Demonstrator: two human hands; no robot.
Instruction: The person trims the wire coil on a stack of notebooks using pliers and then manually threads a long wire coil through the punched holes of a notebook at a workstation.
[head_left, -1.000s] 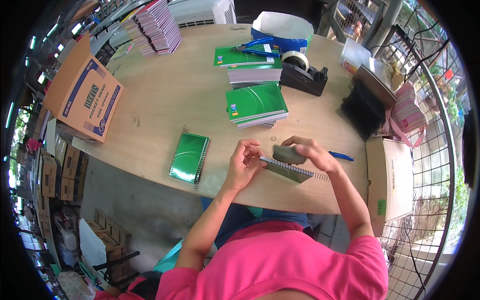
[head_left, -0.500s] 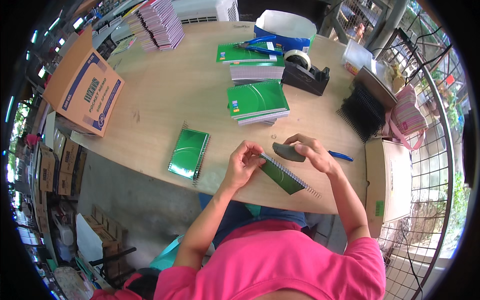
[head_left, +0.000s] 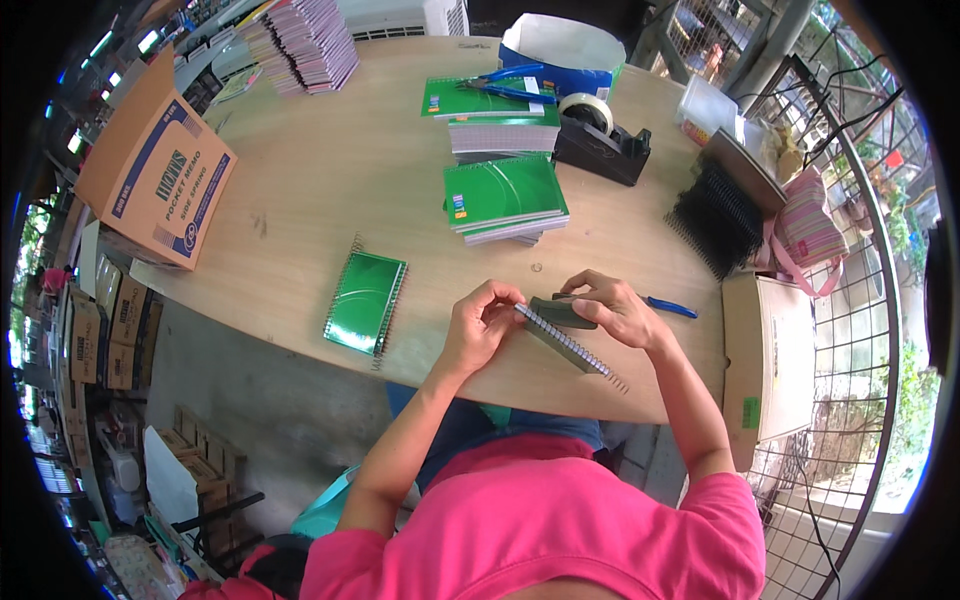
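Observation:
My left hand (head_left: pixel 482 325) is closed, its fingertips pinching the upper end of a small spiral notebook (head_left: pixel 572 338). The notebook is tilted, with its wire coil facing up and the coil's loose end sticking out at the lower right. My right hand (head_left: pixel 612 310) is closed on a dark green curved piece (head_left: pixel 562 313) against the far side of the coil. I cannot tell whether this piece is the notebook's own cover. Beside my right hand shows the blue handle of a tool (head_left: pixel 672 308). Left of my hands lies another green spiral notebook (head_left: pixel 365 303).
Green notebooks are stacked (head_left: pixel 506 192) ahead, with blue-handled pliers (head_left: pixel 512 88) on the farther pile. A tape dispenser (head_left: pixel 605 148) stands beside them. Black coils (head_left: pixel 715 220) and a cardboard box (head_left: pixel 768 360) are at right, an open carton (head_left: pixel 165 185) at left.
My right hand has moved slightly left, bringing the dark green piece up against the coil. The notebook has tilted so less of its green cover shows. The whole view has shifted slightly.

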